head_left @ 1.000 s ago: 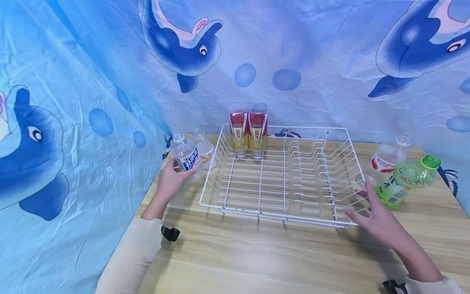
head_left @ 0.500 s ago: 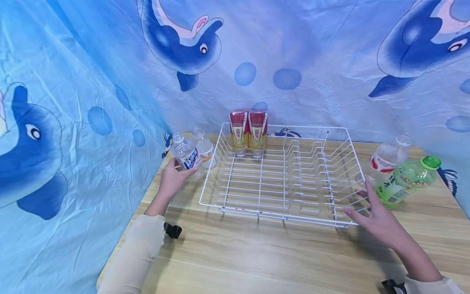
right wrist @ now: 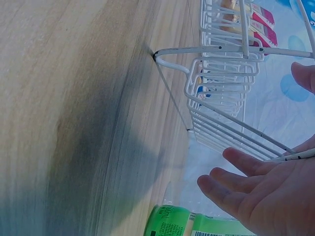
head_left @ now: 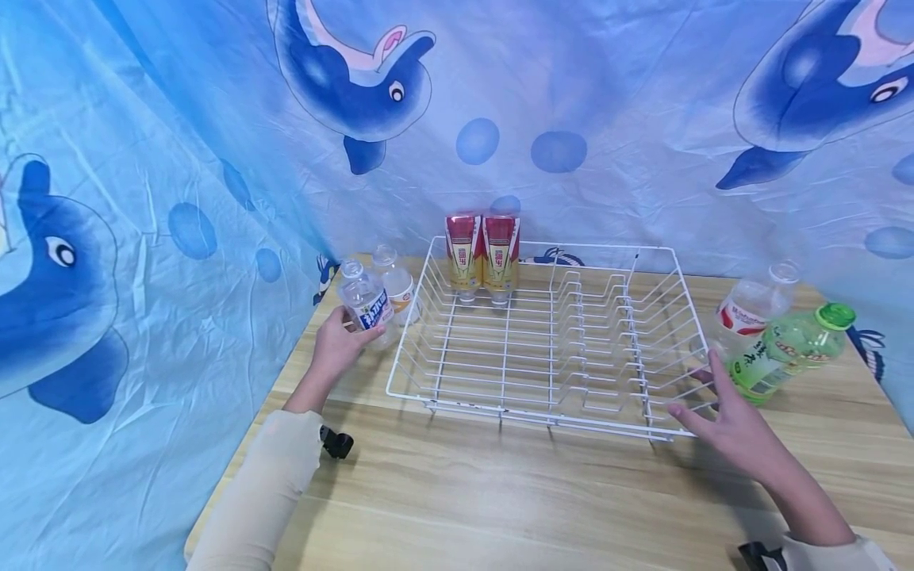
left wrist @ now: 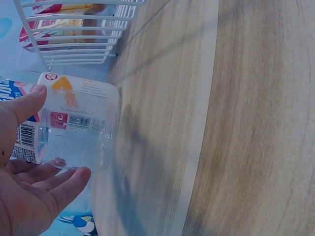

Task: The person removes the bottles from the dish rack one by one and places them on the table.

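My left hand (head_left: 337,346) holds a clear plastic bottle (head_left: 367,308) with a blue and white label, thumb on one side and fingers round the other. It has no cap. Right behind it stands another clear bottle (head_left: 400,287) with an orange and white label, partly seen through the held one in the left wrist view. My right hand (head_left: 735,424) rests at the front right corner of a white wire dish rack (head_left: 528,413), thumb over the rim and loosely extended fingers outside it, as the right wrist view shows. Two red and gold packages (head_left: 464,252) stand in the rack's back left corner.
To the right of the rack stand a clear bottle (head_left: 758,305) with a red and white label and a green-capped bottle (head_left: 796,349), close to my right hand. The wooden table (head_left: 485,500) meets a blue dolphin-print curtain (head_left: 607,103) at the back and left.
The bottle in my left hand has shifted slightly rightward and down and stands a little more upright. My right hand and the rack have stayed in place.
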`<state>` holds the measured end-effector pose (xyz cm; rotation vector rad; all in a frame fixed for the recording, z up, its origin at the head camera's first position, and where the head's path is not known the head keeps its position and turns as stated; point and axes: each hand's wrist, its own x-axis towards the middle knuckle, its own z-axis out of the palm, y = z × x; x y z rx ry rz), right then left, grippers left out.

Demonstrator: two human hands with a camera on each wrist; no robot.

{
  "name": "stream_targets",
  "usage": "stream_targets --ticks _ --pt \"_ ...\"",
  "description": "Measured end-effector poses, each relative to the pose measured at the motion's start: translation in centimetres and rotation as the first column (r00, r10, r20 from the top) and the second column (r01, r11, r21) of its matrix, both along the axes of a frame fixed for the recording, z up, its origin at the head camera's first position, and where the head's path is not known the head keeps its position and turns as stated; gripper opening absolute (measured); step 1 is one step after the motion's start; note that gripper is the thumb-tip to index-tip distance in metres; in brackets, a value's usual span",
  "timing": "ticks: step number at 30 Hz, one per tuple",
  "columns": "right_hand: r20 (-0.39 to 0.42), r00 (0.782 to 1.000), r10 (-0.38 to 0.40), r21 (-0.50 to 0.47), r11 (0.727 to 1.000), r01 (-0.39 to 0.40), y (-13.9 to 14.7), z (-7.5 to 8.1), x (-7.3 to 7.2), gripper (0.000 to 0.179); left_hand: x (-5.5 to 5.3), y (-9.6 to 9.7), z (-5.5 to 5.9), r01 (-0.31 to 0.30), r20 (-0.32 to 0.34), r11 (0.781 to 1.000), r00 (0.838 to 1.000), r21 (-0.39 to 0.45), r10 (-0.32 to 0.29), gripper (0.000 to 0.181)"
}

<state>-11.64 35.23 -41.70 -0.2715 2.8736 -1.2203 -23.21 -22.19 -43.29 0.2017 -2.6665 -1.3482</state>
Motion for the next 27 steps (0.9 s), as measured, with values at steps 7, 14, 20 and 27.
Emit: stream_targets --ticks 7,14,20,27 --pt "-0.002 1.000 -0.001 -0.008 1.000 0.001 0.0 -0.1 -0.1 0.106 -0.2 0.0 -0.2 -0.005 0.014 1.000 1.000 0.006 0.005 0.088" --pt "-0.008 1.000 -0.002 -0.008 1.000 0.002 0.1 -0.4 -0.2 0.106 -0.1 -0.1 -0.8 -0.004 0.032 1.000 0.999 0.019 0.003 0.086" --pt "-0.008 1.000 -0.003 -0.018 1.000 0.003 0.1 -0.4 -0.2 0.106 0.0 -0.2 -1.1 -0.011 0.042 0.999 0.999 0.039 0.009 0.089" --pt "0.021 1.000 -0.008 -0.016 1.000 0.009 0.2 -0.5 -0.3 0.106 -0.2 -0.2 -1.6 -0.010 0.022 0.999 1.000 0.037 0.009 0.088"
